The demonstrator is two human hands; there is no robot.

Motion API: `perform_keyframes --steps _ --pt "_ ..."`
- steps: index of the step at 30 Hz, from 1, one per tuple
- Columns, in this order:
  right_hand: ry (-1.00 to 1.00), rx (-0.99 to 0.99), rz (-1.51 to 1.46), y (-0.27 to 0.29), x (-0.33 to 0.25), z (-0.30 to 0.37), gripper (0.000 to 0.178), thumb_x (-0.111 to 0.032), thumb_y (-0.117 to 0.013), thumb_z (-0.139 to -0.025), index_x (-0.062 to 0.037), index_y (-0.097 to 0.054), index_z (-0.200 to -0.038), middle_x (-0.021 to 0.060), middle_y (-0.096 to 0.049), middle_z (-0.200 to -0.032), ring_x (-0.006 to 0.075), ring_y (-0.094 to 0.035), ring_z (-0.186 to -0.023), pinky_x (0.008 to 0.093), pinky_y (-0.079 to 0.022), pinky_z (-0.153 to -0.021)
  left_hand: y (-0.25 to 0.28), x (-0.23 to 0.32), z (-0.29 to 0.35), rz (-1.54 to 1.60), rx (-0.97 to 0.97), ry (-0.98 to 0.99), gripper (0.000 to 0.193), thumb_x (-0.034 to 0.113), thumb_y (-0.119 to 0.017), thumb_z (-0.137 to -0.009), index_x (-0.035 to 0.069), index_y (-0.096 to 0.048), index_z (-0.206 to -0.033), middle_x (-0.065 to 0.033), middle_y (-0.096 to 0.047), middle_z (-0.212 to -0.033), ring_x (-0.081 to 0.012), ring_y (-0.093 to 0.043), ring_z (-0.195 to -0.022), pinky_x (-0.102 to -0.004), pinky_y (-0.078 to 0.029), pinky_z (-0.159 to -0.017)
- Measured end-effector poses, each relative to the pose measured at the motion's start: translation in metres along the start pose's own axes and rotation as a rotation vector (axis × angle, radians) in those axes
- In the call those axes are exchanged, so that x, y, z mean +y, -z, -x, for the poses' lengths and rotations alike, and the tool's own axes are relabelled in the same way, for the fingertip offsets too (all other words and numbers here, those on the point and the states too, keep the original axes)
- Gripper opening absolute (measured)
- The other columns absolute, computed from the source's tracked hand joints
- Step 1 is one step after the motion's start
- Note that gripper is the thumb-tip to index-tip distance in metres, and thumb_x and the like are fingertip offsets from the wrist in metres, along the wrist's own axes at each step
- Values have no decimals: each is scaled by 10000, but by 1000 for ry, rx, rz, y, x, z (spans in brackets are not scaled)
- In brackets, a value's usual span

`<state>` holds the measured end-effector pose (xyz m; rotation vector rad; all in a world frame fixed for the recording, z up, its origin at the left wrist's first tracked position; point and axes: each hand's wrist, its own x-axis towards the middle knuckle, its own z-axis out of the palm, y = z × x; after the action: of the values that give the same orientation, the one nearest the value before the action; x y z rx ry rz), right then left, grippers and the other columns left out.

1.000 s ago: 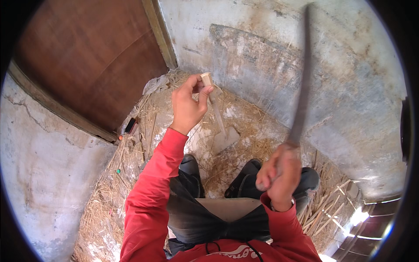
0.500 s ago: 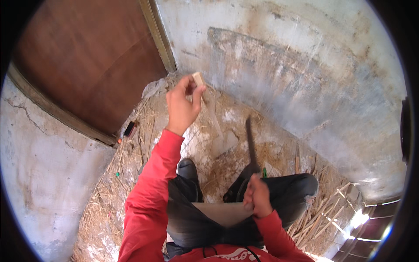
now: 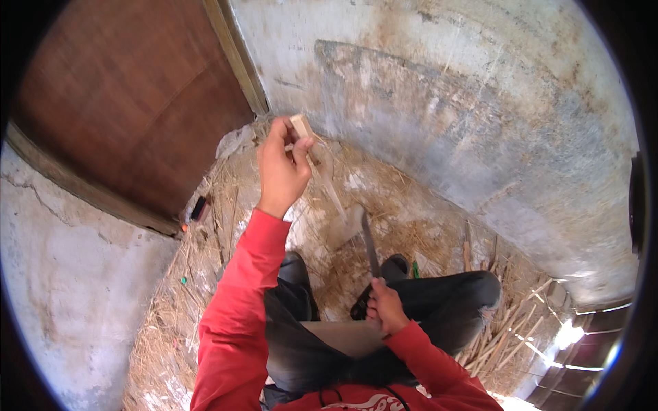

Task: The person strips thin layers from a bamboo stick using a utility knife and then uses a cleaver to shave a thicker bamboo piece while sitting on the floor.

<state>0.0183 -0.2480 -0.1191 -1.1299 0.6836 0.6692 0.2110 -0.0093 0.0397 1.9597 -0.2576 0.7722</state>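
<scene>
My left hand (image 3: 282,170) is raised out in front, toward the wall corner. Its thumb and fingers pinch a small pale wooden block (image 3: 301,126), whose end sticks up past the fingertips. Lower and to the right, my right hand (image 3: 386,307) is wrapped round the handle of a long knife (image 3: 371,245). The dark, narrow blade points up and away from me, apart from the block. Most of the handle is hidden by the fingers.
Straw and wood chips litter the floor (image 3: 391,198), where a pale flat piece (image 3: 346,226) lies. Thin sticks (image 3: 500,342) are piled at the right. A brown door (image 3: 137,103) stands left of a stained wall (image 3: 445,103). A small black object (image 3: 199,207) lies by the doorway.
The knife and my right hand have moved left, and the blade has come closer to the block. My left hand still holds the block, shifted slightly left.
</scene>
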Motion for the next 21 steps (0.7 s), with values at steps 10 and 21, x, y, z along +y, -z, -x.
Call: perform_keyframes --steps 10,21 --pt "971 -140 -176 -36 -120 64 407 -389 -462 -1069 -54 -475 -838 14 -447 -569 102 -464 -415 278 -440 -407 -20 -5 -6 466 1 48 171 69 -606 -990 33 -479 -1099 -114 -664 -973 -181 -658 -838 -322 -536 -768" --pt "232 -97 71 -22 19 1 409 -434 -525 -1041 -76 -493 -844 12 -456 -564 112 -440 -377 304 -439 -382 -29 1 -17 729 211 319 432 413 -499 -1065 79 -491 -791 41 -399 -603 -51 -374 -534 -250 -329 -482"
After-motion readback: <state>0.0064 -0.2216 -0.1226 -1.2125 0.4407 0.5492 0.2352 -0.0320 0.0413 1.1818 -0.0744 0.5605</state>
